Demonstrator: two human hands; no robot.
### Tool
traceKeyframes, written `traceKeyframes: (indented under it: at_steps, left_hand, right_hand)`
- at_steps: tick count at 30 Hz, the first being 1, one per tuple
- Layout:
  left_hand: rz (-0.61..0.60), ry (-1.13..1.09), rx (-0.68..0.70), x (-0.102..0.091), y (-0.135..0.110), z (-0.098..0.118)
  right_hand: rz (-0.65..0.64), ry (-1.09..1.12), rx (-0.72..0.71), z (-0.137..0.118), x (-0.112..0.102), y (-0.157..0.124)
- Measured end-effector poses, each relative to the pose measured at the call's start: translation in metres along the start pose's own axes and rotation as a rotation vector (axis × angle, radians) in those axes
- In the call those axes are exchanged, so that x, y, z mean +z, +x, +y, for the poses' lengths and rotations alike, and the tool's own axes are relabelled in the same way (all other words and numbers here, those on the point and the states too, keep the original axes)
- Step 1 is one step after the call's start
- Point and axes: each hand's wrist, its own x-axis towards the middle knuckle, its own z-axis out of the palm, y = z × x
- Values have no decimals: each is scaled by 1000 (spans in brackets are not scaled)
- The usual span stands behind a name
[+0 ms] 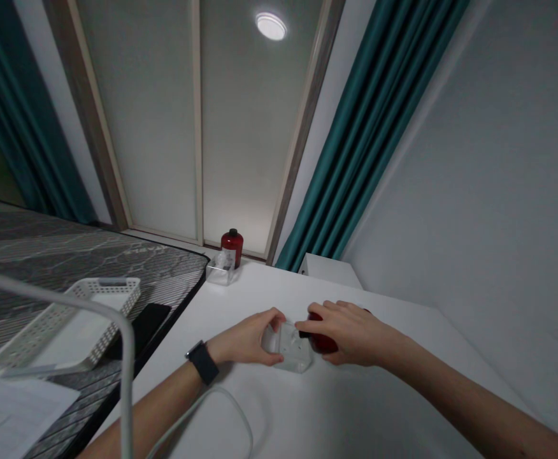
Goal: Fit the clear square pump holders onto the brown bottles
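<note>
Left hand (245, 336) closing round clear square plastic box (292, 349), mid white counter (241, 299). Right hand (348, 331), fingers curled over dark red rounded bottle (324, 343) just beside box; grip looks firm, partly hidden.

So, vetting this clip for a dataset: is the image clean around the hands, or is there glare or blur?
Head view: the ceiling lamp is blown out, with a pale glare on the panel behind the red bottle; the wide lens bends the room's lines; the right hand and clear plastic box look slightly soft, in dim light.
</note>
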Motion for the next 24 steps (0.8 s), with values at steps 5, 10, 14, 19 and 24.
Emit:
traceKeyframes:
  at_steps: [5, 10, 14, 19, 24]
  left_hand:
    - [7, 0, 8, 1, 0, -2]
    - [3, 0, 4, 1, 0, -2]
    - [4, 13, -4, 1, 0, -1]
    - [6, 20, -1, 1, 0, -2]
    - [12, 22, -3, 1, 0, -1]
  right_hand:
    - [-4, 0, 2, -1, -2, 0]
    - [-1, 3, -3, 0, -1, 1]
    - [-2, -10, -9, 0, -1, 1]
    - [2, -18, -7, 0, -1, 1]
    - [17, -26, -25, 1, 1, 2]
